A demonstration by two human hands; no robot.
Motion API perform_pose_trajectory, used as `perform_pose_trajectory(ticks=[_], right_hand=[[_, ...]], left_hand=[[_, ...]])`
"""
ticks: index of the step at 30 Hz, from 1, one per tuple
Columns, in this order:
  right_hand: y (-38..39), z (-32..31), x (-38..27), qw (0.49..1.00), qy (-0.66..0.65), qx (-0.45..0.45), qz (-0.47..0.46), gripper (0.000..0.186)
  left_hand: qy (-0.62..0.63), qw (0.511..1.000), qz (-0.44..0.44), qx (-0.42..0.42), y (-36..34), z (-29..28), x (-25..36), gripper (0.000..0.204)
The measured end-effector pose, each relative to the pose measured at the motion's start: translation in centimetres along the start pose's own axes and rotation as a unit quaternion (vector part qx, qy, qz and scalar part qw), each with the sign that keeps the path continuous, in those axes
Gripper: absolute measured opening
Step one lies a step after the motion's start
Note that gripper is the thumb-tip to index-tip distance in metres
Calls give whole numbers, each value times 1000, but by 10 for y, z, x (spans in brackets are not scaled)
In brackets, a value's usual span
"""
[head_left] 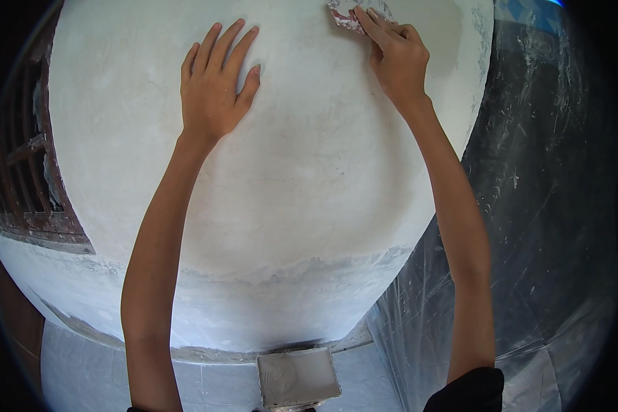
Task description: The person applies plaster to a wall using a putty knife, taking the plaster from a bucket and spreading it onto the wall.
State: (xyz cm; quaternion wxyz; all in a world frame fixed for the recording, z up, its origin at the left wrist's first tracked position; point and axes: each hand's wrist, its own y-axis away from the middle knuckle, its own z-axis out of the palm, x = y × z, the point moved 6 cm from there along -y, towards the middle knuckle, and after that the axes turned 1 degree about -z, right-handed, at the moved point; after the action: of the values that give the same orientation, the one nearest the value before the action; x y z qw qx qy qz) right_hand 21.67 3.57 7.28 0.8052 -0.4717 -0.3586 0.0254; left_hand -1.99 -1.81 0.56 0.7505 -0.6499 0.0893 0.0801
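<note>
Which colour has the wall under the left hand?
White, seen in the head view: the wall beneath the left hand.

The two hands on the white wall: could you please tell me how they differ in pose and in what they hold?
The left hand lies flat and empty, fingers spread on the white wall; the right hand reaches higher and presses a plaster-smeared scraper against it with its fingertips. Both are bare and touch the same wall.
</note>
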Motion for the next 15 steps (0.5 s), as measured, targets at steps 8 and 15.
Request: perform_pose_trajectory(ticks=[8,15], right_hand=[[30,-41,-35,980,-146,-125,55,62],[-53,-1,11,998,-59,-5,35,44]], left_hand=[[-24,999,-10,-18,7,-6,-10,51],[-10,1000,0,-16,-1,-3,0,52]])
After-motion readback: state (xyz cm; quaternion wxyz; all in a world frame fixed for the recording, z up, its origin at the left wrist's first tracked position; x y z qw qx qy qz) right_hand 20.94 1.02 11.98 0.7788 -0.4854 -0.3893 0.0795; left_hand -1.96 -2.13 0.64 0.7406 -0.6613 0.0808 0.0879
